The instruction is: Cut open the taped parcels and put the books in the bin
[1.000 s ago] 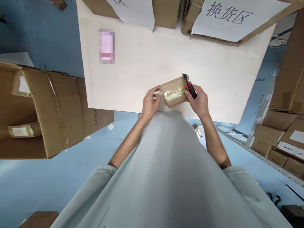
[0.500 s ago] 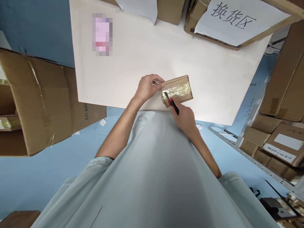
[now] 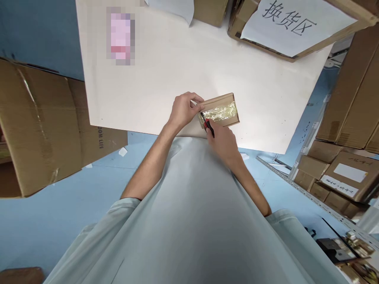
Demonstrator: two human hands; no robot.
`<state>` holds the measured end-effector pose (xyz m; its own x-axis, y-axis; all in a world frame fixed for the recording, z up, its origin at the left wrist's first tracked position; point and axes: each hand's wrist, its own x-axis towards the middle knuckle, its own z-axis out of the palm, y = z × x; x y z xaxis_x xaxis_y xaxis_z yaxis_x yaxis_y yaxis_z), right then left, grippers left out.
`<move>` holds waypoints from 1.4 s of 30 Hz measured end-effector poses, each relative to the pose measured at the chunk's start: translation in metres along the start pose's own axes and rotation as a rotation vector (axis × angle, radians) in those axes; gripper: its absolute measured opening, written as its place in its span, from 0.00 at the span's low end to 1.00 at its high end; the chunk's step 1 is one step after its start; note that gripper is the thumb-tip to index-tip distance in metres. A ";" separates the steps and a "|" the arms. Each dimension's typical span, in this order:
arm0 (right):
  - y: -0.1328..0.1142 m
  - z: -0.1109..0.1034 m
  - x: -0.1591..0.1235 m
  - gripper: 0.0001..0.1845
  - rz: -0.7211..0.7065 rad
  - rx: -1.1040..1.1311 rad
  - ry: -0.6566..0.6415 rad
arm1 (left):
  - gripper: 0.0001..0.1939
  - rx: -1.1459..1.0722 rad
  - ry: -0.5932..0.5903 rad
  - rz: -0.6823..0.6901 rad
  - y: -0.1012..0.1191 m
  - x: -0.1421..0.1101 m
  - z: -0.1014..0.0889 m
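Note:
A small flat cardboard box lies slightly turned near the front edge of the white table, shiny clear tape across its top. My left hand grips the box's left end, thumb and fingers closed on the edge. In my right hand is a red and black utility knife, fingers wrapped round its handle. Its blade points up and left, at the taped left end of the box close to my left thumb. Whether the blade has gone through the tape I cannot make out.
A pixelated pink item lies at the table's far left. At the back right stands a carton with a handwritten paper sign. A large open carton is on the left; stacked cartons fill a rack on the right.
My right hand and the knife have moved a little left and up, bringing the blade to the box's left end. My left hand keeps its hold. The whole view has shifted slightly.

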<state>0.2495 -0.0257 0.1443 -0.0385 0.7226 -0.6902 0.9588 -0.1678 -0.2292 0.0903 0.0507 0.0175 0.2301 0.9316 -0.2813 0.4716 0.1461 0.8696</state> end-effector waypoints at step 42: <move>0.079 -0.006 -0.024 0.26 0.228 0.118 0.171 | 0.20 0.297 -0.142 0.501 0.028 -0.027 0.080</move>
<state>0.3274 -0.0522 0.1469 0.2312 0.7582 -0.6096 0.8976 -0.4080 -0.1670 0.1649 0.0033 0.0167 0.5883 0.8061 0.0646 0.4892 -0.4183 0.7653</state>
